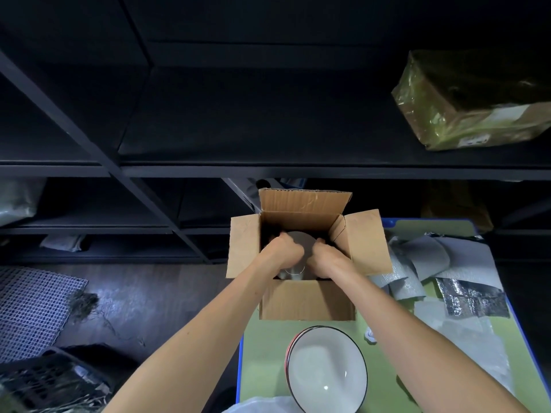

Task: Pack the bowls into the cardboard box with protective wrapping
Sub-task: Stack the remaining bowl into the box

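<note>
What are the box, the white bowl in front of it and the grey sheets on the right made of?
Box: corrugated cardboard, matte brown; fluting shows along the far flap's edge.
Bowl: likely glazed ceramic, glossy white, dark rim, bright highlights; hard plastic can't be ruled out.
Sheets: seemingly thin foam wrap, matte grey; some show a crinkled silvery foil face.

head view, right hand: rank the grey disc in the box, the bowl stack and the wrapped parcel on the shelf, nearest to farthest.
1. grey disc, inside the cardboard box; the right hand has a grip on its edge.
2. bowl stack, on the green table, on the person's side of the box.
3. wrapped parcel, up on the dark shelf, far right.
</note>
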A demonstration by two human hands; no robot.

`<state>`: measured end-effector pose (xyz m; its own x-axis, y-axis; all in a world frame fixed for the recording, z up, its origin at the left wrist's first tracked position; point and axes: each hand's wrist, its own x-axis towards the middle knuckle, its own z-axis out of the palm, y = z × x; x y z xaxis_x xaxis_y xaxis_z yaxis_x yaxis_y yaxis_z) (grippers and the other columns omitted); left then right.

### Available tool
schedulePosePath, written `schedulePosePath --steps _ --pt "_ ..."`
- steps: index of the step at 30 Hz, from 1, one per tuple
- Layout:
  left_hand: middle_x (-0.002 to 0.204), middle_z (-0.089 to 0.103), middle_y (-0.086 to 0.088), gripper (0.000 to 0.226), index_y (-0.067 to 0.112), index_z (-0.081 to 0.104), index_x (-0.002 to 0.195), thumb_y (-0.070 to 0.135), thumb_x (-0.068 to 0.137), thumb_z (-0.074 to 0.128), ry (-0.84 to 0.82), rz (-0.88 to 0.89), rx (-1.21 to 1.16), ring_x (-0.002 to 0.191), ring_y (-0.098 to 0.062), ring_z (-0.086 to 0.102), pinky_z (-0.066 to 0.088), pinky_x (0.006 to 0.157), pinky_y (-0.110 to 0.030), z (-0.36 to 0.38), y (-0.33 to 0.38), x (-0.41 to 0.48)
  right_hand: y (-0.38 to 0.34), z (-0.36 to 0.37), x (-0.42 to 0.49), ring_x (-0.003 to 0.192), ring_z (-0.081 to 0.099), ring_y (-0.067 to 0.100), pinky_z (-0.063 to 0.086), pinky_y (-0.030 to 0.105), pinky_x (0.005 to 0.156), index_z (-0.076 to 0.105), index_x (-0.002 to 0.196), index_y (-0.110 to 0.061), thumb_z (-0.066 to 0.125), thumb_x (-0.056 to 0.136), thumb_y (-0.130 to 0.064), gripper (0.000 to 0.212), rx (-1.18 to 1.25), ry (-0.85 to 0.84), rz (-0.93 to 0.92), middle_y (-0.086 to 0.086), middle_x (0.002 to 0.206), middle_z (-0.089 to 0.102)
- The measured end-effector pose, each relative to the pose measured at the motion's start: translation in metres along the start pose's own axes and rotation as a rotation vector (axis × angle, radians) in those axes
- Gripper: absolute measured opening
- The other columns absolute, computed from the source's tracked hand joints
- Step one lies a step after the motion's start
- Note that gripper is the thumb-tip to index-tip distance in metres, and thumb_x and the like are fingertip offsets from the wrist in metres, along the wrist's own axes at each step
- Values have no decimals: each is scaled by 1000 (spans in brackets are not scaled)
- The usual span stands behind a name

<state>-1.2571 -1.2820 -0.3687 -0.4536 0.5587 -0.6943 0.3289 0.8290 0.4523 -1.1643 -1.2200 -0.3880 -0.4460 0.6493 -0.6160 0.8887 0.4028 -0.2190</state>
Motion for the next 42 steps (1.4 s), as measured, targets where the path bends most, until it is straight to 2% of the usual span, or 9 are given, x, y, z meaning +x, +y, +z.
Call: schedulePosePath --steps 4,8,11,14,19,23,29,35,42 --pt "146 42 -20 46 3 38 143 23 102 42 51 60 48 130 -37 46 39 104 -43 -9 2 -7 -3 -10 -11 112 60 35 42 35 75 50 132 -3 49 98 -14 36 -94 -23 -58 18 127 60" --pt "125 60 -6 31 14 56 128 26 104 39 130 317 92 113 -22 57 42 85 -28 -24 -8 -23 -2 -29 -25 119 55 33 43 33 82 52 130 -7 53 96 -18 36 -176 -24 -163 15 132 55" --pt "133 60 -2 37 19 55 138 26 104 41 264 507 177 123 -20 55 43 98 -28 -37 -22 -38 5 -41 -39 117 56 32 49 35 89 54 131 -11 56 93 -18 39 -167 -4 -259 12 129 56" --pt "133 61 -1 37 18 58 138 23 103 45 403 601 235 126 -18 51 40 109 -32 -47 -41 -49 17 -47 -54 113 55 31 44 35 77 54 125 -13 50 93 -10 32 -230 31 -343 9 121 54" --pt "130 62 -2 32 11 66 129 17 100 52 496 610 226 122 -18 49 33 107 -22 -38 -74 -75 36 -39 -81 112 50 26 35 34 82 50 115 -14 37 105 -23 19 -335 37 -459 2 120 51" --pt "126 62 -3 28 10 69 121 16 96 59 523 647 271 120 -20 51 47 101 -35 -15 -91 -92 48 -27 -95 124 42 18 41 35 99 44 137 -20 37 106 -37 37 -334 88 -526 -6 136 46" --pt "119 63 -7 29 9 68 114 17 91 54 586 742 340 124 -25 48 50 100 -40 14 -96 -110 59 -6 -111 136 34 16 32 29 111 32 151 -19 41 104 -32 50 -322 195 -564 -7 148 40" --pt "114 68 -10 36 3 69 117 19 93 47 606 763 386 122 -25 45 51 101 -49 21 -95 -115 68 4 -126 128 51 18 44 28 104 54 139 -11 65 93 -22 48 -255 336 -564 -2 137 56" --pt "143 49 -14 31 9 65 124 22 96 58 510 585 412 146 -33 31 34 117 -45 13 -96 -93 30 -10 -93 122 48 30 46 44 95 49 135 -15 39 104 -39 40 -196 182 -363 3 135 47"
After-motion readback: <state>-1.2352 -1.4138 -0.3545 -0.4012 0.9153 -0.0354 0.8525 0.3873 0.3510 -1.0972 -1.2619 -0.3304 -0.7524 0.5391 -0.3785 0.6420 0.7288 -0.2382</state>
